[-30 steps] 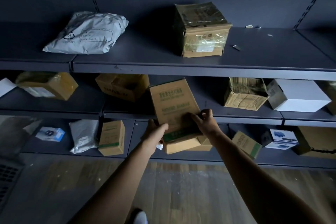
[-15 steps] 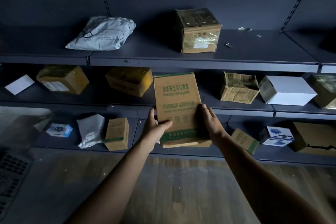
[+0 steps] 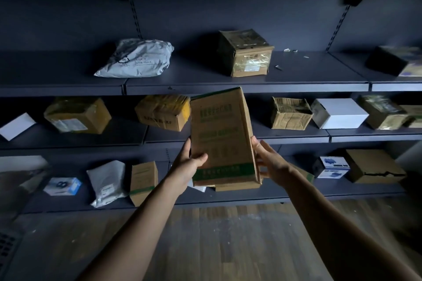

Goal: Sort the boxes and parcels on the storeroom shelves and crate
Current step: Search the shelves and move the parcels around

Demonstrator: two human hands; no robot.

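Observation:
I hold a tall brown cardboard box with green print [image 3: 222,137] upright in front of the dark shelves. My left hand [image 3: 189,165] grips its lower left side, thumb on the front face. My right hand [image 3: 270,162] presses its lower right edge. The box's top reaches the front edge of the upper shelf [image 3: 251,88]. A grey mailer bag [image 3: 137,58] and a taped brown box [image 3: 246,53] lie on that shelf.
The middle shelf holds several brown boxes [image 3: 163,113] and a white box [image 3: 338,113]. The bottom shelf carries a narrow brown box [image 3: 142,182], a white bag [image 3: 107,182], small blue-white boxes [image 3: 62,186] and a large brown box [image 3: 374,165]. Wooden floor [image 3: 217,235] lies below.
Both hands have raised the tall box from the bottom shelf level up towards the upper shelf. My view has tilted upward, bringing a higher shelf into sight.

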